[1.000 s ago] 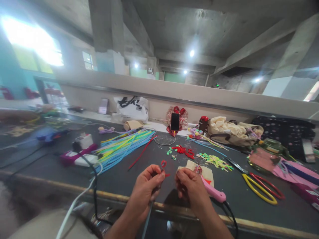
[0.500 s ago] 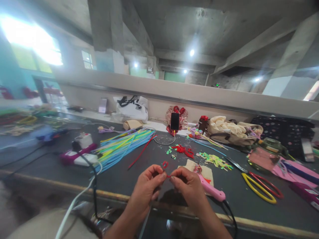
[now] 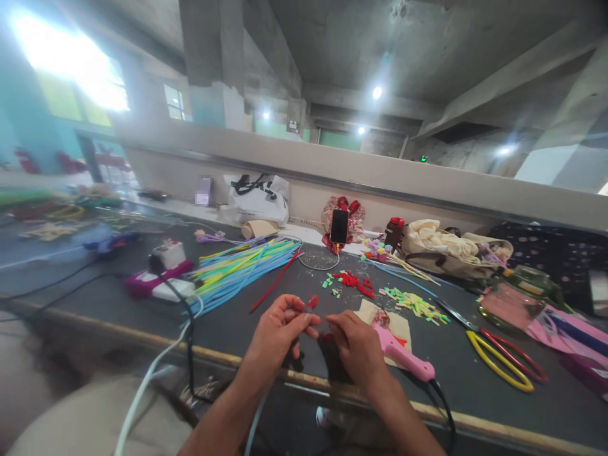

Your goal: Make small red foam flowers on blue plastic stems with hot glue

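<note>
My left hand point(image 3: 284, 327) is above the near part of the table, thumb and forefinger pinched on a small bent piece of red pipe cleaner point(image 3: 312, 302). The piece sticks up past the fingertips. A short gap to the right is my right hand point(image 3: 356, 345), its fingers curled together; whatever they may hold is hidden. Beside it a pink hot glue gun point(image 3: 403, 356) lies with its nozzle end on a beige pad point(image 3: 403, 326). Cut red pipe-cleaner pieces point(image 3: 351, 282) lie beyond both hands. One long red pipe cleaner point(image 3: 275, 284) rests to the left.
A bundle of blue, yellow and green pipe cleaners point(image 3: 247, 272) lies left, near a power strip point(image 3: 159, 285) with cables. Yellow-green cut pieces point(image 3: 418, 305), scissors point(image 3: 498, 361) and a glass jar point(image 3: 515, 301) are right. A phone point(image 3: 339, 227) stands at the back.
My hands have moved apart, the red piece staying in my left hand. The right hand has drawn back slightly to the right. The whole view has shifted a little.
</note>
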### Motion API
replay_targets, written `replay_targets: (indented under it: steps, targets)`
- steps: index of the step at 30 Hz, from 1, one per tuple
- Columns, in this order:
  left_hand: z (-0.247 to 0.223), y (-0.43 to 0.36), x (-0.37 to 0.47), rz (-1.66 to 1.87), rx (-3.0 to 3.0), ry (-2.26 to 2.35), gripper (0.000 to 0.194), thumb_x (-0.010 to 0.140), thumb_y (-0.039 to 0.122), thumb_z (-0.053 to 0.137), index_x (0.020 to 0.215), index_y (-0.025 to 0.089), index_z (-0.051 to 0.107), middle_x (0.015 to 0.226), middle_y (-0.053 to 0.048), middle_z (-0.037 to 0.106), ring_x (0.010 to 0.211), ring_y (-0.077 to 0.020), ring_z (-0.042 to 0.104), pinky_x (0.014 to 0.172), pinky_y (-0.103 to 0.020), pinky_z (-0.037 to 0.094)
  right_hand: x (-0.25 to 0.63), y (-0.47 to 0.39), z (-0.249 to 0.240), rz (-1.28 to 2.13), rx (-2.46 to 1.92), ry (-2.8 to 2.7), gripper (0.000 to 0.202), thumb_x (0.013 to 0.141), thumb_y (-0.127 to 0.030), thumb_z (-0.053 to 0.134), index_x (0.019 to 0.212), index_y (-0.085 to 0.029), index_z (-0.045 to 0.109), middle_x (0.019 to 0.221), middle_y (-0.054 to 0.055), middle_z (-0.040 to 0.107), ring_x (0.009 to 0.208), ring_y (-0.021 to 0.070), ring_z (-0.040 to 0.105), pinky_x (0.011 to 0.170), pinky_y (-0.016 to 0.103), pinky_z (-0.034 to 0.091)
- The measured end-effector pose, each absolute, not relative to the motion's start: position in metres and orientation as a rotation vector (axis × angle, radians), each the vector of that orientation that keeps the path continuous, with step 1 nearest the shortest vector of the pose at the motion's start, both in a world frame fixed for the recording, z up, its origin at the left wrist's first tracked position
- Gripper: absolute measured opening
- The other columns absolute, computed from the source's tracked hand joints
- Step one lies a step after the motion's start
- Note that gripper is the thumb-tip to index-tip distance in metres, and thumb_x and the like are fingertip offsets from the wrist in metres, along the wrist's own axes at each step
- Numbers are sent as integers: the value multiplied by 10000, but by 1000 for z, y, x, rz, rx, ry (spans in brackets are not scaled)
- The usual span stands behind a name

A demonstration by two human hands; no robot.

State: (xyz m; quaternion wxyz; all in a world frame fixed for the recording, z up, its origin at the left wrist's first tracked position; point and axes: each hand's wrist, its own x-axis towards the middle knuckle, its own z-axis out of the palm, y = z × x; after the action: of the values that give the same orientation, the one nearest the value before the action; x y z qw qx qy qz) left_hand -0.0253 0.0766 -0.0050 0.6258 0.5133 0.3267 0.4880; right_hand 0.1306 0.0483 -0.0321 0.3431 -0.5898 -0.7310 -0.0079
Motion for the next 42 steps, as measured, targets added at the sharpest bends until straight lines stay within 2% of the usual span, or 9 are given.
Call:
replay_targets:
  steps: [5, 9, 15, 17, 21, 27, 32, 36, 42]
  targets:
    - [1, 73, -29, 1073, 1031, 740, 272, 672, 199, 635, 912, 157, 515, 742, -54, 707, 652, -167, 660, 440, -185, 460, 138, 30, -18, -104, -1506, -1859, 195, 847, -243, 430, 821, -185, 614, 755, 54, 630, 693, 159, 584, 649, 252, 398]
    - [1, 73, -31, 1004, 941, 739, 183, 651, 185, 658, 809, 148, 572, 726, -56, 711, 615, -154, 656, 443, -181, 459, 172, -6, -7, -216, -1572, -1772, 186, 839, -288, 450, 761, -214, 602, 716, 33, 630, 655, 158, 581, 605, 249, 408]
    - [-2, 75, -24, 947, 908, 752, 142, 627, 183, 680, 751, 153, 618, 745, -31, 697, 612, -119, 631, 479, -171, 463, 232, -29, -13, -244, -1880, -1785, 316, 779, -381, 504, 1040, -217, 571, 1024, 68, 607, 944, 219, 556, 787, 316, 439]
    - [-3, 76, -24, 951, 931, 775, 146, 609, 203, 698, 727, 154, 629, 721, -11, 688, 585, -95, 607, 481, -149, 446, 235, -25, -16, -222, -1927, -1888, 395, 748, -409, 534, 1087, -208, 555, 1065, 80, 588, 973, 233, 534, 806, 339, 430]
    - [-3, 75, -30, 943, 930, 805, 161, 593, 246, 710, 671, 162, 596, 538, 42, 628, 387, -37, 477, 365, -108, 323, 226, -15, -17, -150, -2004, -2013, 353, 766, -390, 515, 1064, -208, 568, 973, 77, 598, 888, 233, 544, 752, 350, 422]
    - [6, 61, -5, 809, 1058, 684, 159, 623, 271, 656, 586, 154, 554, 384, 42, 556, 337, -40, 396, 364, -129, 262, 227, -12, -19, -26, -1996, -1924, 335, 802, -386, 470, 1068, -204, 562, 931, 68, 587, 860, 209, 537, 733, 308, 408]
    - [6, 56, 43, 756, 1557, 852, 118, 719, 297, 510, 692, 186, 537, 647, -24, 683, 438, -117, 562, 389, -183, 322, 230, -14, -17, 51, -1933, -1911, 305, 788, -379, 502, 1038, -222, 581, 911, 51, 585, 858, 201, 534, 735, 288, 392]
    - [-6, 64, 60, 703, 1743, 932, 101, 745, 246, 442, 688, 194, 506, 538, 17, 637, 346, -117, 565, 434, -201, 357, 230, -14, -14, 100, -1902, -1868, 291, 773, -343, 531, 1030, -221, 594, 891, 49, 588, 847, 200, 530, 727, 287, 384]
    - [-13, 65, 57, 619, 1785, 930, 124, 780, 289, 384, 727, 197, 448, 728, -32, 683, 311, -117, 569, 404, -209, 365, 246, -22, -6, 471, -1628, -1541, 254, 732, -293, 586, 965, -216, 649, 868, 26, 623, 816, 193, 548, 727, 283, 384]
